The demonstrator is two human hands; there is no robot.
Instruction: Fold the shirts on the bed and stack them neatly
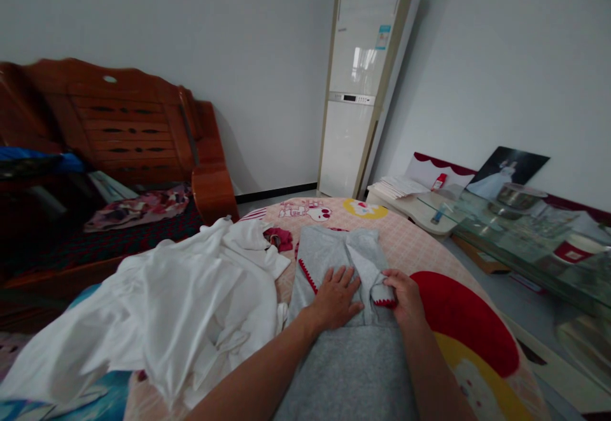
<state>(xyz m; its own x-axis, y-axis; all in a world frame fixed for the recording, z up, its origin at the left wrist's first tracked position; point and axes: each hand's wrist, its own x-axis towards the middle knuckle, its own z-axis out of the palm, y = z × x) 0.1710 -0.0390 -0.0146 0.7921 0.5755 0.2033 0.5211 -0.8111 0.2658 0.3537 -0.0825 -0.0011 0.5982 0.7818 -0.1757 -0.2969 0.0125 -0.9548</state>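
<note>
A grey garment with red zigzag trim lies on a round table covered by a pink checked cloth. My left hand rests flat on its middle, fingers spread. At the garment's right side, my right hand pinches a sleeve, folded inward, near its red-trimmed cuff. To the left of the grey garment, white clothing is heaped loosely and hangs over the table's left side. Behind the white heap, a small dark red cloth shows partly.
A wooden bench with a patterned cloth stands at the left. A tall white air conditioner is in the corner. At the right, a glass shelf holds a metal bowl, beside a photo and papers.
</note>
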